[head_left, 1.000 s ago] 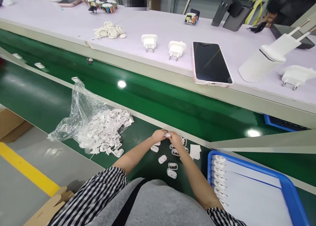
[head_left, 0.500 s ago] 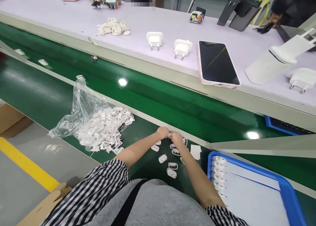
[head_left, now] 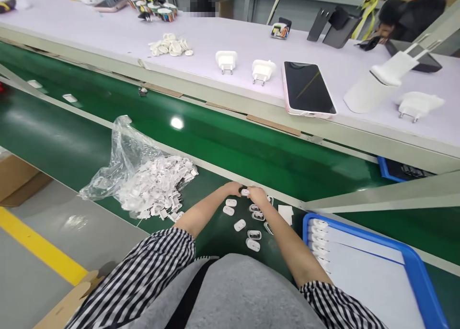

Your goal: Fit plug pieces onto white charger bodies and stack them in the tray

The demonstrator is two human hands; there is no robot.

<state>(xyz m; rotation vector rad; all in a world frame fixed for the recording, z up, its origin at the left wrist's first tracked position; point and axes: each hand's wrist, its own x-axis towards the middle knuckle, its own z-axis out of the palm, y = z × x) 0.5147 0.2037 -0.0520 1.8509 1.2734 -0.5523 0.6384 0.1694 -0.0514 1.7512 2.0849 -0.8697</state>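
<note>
My left hand (head_left: 233, 189) and my right hand (head_left: 257, 195) meet near the far edge of the green work surface. Between their fingertips is a small white oval plastic piece (head_left: 245, 192), gripped from both sides. Just below, several white oval covers (head_left: 239, 225) lie loose. Beside them are open oval housings (head_left: 258, 216) with dark insides, some partly hidden by my right forearm. A small stack of white paper (head_left: 285, 213) lies to the right of my right hand.
At left, a clear plastic bag (head_left: 124, 147) spills a heap of white plastic parts (head_left: 158, 185). A blue tray (head_left: 409, 252) with a row of white pieces stands at right. The raised shelf carries a phone (head_left: 307, 87), white plug adapters (head_left: 226, 61) and white oval rings (head_left: 171, 46).
The white piece between my hands now shows its flat oval face, and my fingers are slightly farther apart. The whole view has shifted a little with my head.
</note>
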